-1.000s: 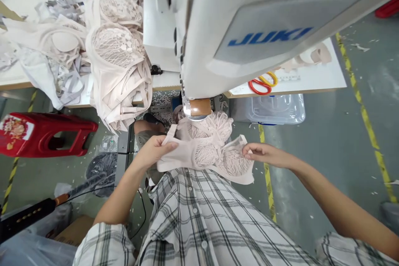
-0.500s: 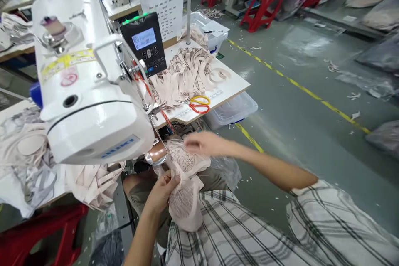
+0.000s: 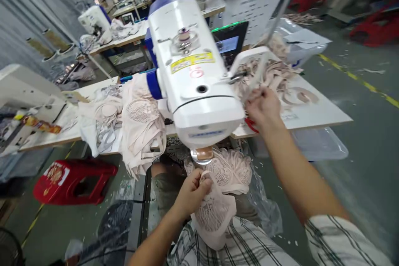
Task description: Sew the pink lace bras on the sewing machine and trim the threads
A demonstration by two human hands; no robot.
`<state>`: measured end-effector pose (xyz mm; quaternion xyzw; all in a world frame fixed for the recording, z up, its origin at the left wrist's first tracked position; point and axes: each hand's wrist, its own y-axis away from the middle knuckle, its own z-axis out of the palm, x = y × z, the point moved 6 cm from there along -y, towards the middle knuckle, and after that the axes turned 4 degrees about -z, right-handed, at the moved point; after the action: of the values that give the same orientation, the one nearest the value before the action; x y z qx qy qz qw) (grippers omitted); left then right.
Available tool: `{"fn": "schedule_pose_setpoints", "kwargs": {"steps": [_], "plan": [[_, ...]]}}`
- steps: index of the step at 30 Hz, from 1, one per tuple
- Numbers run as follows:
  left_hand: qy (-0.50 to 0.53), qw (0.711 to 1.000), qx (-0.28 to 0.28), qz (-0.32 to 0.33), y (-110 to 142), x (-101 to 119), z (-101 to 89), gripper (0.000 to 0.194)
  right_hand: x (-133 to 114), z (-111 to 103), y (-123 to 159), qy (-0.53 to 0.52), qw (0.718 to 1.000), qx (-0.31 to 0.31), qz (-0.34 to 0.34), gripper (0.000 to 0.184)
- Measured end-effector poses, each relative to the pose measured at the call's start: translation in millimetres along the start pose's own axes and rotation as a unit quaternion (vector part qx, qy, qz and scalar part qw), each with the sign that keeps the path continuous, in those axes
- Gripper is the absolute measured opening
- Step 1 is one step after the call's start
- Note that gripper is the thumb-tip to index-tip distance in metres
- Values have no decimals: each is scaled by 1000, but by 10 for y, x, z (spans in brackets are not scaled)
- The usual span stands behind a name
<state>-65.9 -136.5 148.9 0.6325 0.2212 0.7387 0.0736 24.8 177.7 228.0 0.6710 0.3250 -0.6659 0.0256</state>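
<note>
My left hand (image 3: 191,193) is closed on a pale pink lace bra (image 3: 215,212) that hangs over my lap, just below the head of the white sewing machine (image 3: 195,75). My right hand (image 3: 264,106) reaches up to the table at the machine's right side, its fingers pinched at a pile of pink fabric strips (image 3: 274,75). What the fingers grip is not clear. More lace pieces (image 3: 229,168) lie in a clear plastic bag under the machine head.
A heap of bras (image 3: 140,124) hangs off the white table (image 3: 318,112) left of the machine. A control panel (image 3: 229,43) stands behind it. A red stool (image 3: 73,181) sits on the floor at left, a clear bin (image 3: 321,145) under the table at right.
My right hand let go of the bra and rose to the strip pile on the table. My left hand kept the bra. My view swung up over the machine.
</note>
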Motion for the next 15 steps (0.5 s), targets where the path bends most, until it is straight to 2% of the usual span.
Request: {"fn": "schedule_pose_setpoints", "kwargs": {"steps": [2,5,6,8,10,13,15], "plan": [[-39,998,17,45,81,161,-30,35,-73,93,447,-66,997,-3,45,62],[-145,976,35,158,220,451,74,21,-196,458,1273,-128,981,-54,135,49],[-180,965,40,185,252,515,132,17,-202,633,1553,-204,953,-71,210,43],[-224,956,54,182,253,532,216,27,-267,867,1957,-304,908,-30,286,34],[-230,965,38,120,182,406,265,36,-333,972,2142,-360,881,24,307,31],[-176,981,-71,34,80,127,321,22,-361,917,2124,-372,878,63,294,31],[-146,982,-121,4,54,-7,293,37,-306,819,2037,-369,882,70,283,31]]}}
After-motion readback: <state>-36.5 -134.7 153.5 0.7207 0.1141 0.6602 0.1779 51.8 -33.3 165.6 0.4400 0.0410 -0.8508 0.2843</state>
